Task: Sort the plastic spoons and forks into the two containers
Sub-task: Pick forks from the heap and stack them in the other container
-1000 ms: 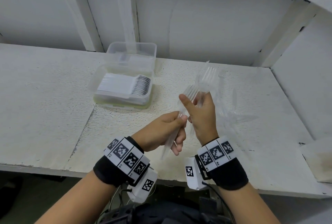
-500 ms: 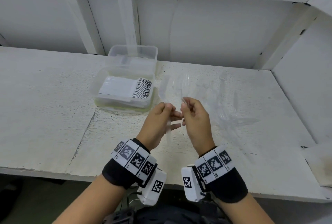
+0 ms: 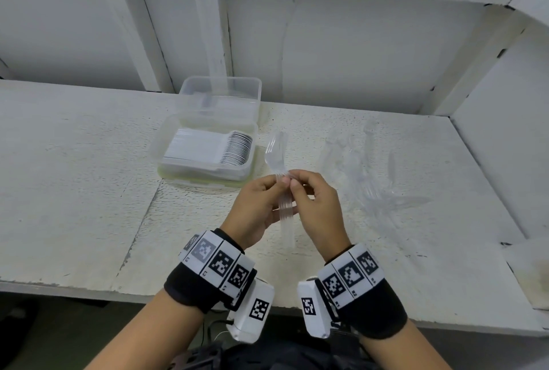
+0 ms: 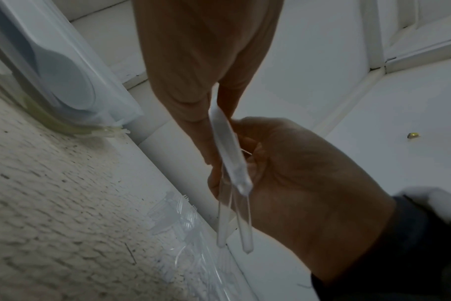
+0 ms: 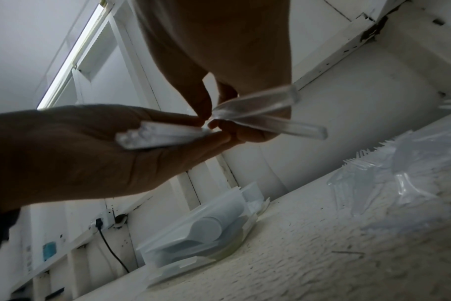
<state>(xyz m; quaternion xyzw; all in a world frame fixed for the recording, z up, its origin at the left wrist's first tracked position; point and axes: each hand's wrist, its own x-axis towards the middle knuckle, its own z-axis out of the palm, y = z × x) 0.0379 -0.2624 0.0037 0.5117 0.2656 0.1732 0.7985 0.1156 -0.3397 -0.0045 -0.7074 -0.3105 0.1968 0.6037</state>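
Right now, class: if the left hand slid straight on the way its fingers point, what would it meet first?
The left hand would probably meet the right hand first: their fingertips already nearly touch around the clear forks. Depth is hard to judge.

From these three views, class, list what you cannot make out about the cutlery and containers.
- Count of clear forks the two hands pinch: head view, handles overlap.
- Far container contents: head view, clear walls blur them.
- Loose pile: spoons or forks, transparent against the white shelf.
- Near container: left wrist view, cut off by the edge.
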